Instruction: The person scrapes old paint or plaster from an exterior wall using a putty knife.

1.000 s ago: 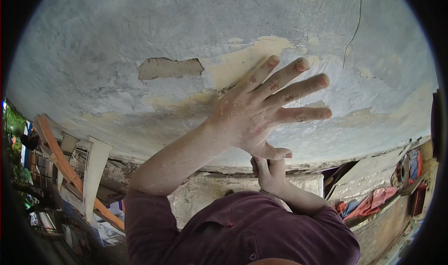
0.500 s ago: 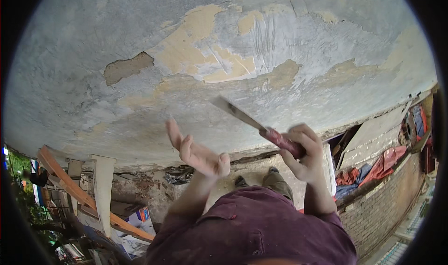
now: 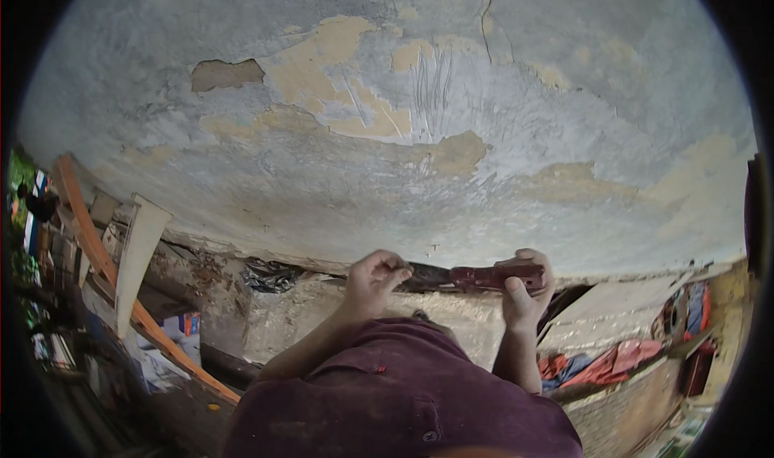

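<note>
A scraper [image 3: 476, 277] with a dark red handle and a flat blade, dark from this side, lies almost level in front of my chest, below the peeling wall. My right hand [image 3: 526, 289] is wrapped round the handle, its thumb along the near side. At the other end, my left hand [image 3: 372, 287] has thumb and fingers closed on the blade's tip, which they hide. Above the hands the wall [image 3: 347, 200] shows blue-grey paint, with bare yellowish patches [image 3: 322, 63] and a grey-brown hole [image 3: 227, 75] in its coating. Several scratch lines run beside the yellowish patch.
An orange-brown beam [image 3: 121, 281] slants at the left beside a pale upright board [image 3: 141, 256]. Black plastic [image 3: 272, 277] lies at the wall's foot. On the right, red and blue cloths [image 3: 609, 364] lie by a low brick wall [image 3: 621, 426].
The scraper has turned from slanting up at the wall to nearly level and come lower. My left hand, spread and apart from it before, now pinches its blade. The view has shifted.
</note>
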Demonstrator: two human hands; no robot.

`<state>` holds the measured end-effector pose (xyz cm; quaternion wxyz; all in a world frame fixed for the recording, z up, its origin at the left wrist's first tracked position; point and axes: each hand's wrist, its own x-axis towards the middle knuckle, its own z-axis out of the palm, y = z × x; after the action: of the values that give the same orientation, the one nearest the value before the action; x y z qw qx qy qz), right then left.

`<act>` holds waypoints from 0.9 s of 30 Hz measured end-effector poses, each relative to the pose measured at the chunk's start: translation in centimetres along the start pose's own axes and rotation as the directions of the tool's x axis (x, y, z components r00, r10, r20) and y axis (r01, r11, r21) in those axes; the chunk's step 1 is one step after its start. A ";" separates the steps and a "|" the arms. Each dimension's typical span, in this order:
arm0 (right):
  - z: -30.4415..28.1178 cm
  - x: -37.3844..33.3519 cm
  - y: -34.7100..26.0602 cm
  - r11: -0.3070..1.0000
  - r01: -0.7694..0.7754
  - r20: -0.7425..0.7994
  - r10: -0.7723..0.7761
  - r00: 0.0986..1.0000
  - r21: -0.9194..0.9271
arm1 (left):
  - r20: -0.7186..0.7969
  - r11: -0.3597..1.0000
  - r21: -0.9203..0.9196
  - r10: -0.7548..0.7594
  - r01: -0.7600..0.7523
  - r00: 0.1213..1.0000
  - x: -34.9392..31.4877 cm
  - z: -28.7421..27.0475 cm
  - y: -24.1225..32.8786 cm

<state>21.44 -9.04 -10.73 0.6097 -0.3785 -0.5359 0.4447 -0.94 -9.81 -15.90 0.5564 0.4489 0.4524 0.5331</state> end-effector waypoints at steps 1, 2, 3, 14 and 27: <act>0.4 0.5 0.4 0.979 0.118 -0.018 -0.117 0.993 0.164 | 0.021 0.998 -0.058 0.041 -0.040 0.999 -0.3 0.5 -1.0; 1.5 0.7 0.9 0.987 0.143 0.015 -0.144 0.989 0.071 | 0.009 0.998 -0.055 0.036 -0.035 0.999 -0.7 1.0 -1.5; 2.6 0.8 1.5 0.972 0.152 0.061 -0.165 0.984 0.179 | -0.003 0.998 -0.055 0.030 -0.030 1.000 -1.0 1.5 -1.9; 7.0 9.6 -5.3 0.850 0.301 0.354 -0.468 0.810 0.433 | -0.374 0.939 0.186 0.339 -0.288 0.863 -1.7 -1.8 -4.3; 12.1 14.5 -11.2 0.460 0.743 0.387 -0.876 0.288 0.486 | -0.430 0.692 0.443 0.722 -0.570 0.542 1.2 -13.7 -1.4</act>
<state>11.44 1.01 6.03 0.5846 0.1750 -0.7615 0.2185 -14.10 -8.40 -19.86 0.0923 0.4677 0.4611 0.7484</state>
